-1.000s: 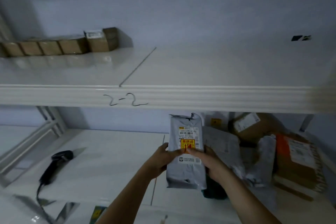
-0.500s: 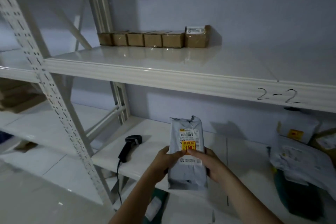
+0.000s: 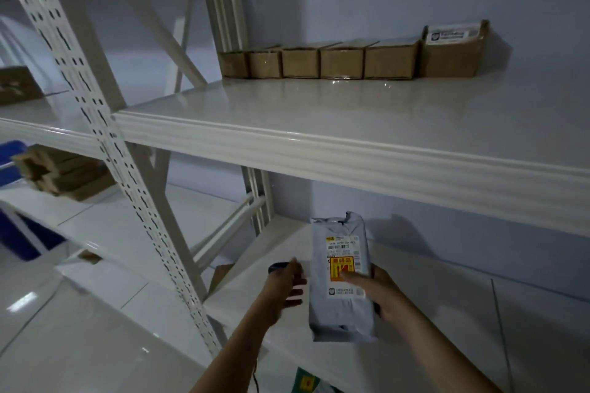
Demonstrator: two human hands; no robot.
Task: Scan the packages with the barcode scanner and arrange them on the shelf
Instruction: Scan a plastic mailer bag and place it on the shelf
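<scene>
White metal shelving [image 3: 351, 150] fills the view in a dim room with pale walls. Low in the picture, two bare forearms reach forward over the lower shelf board [image 3: 447, 313]. The right hand [image 3: 381, 295] grips a grey plastic mailer package [image 3: 341, 306], held upright, thumb pressed across its printed label, where an orange and yellow sticker shows. The left hand [image 3: 284, 289] is off the package, just to its left, fingers spread and loosely extended, holding nothing. It is blurred. Just beyond the left hand's fingertips, the dark head of the barcode scanner [image 3: 277, 266] peeks out on the lower shelf, mostly hidden by the hand; whether the fingers touch it cannot be told. High above both hands, on the upper shelf against the back wall, six brown cardboard boxes [image 3: 348, 62] stand side by side in a row, the rightmost taller and bearing a white label. Far left of the hands, a neighbouring shelf holds a stack of flat cardboard [image 3: 60, 172].
</scene>
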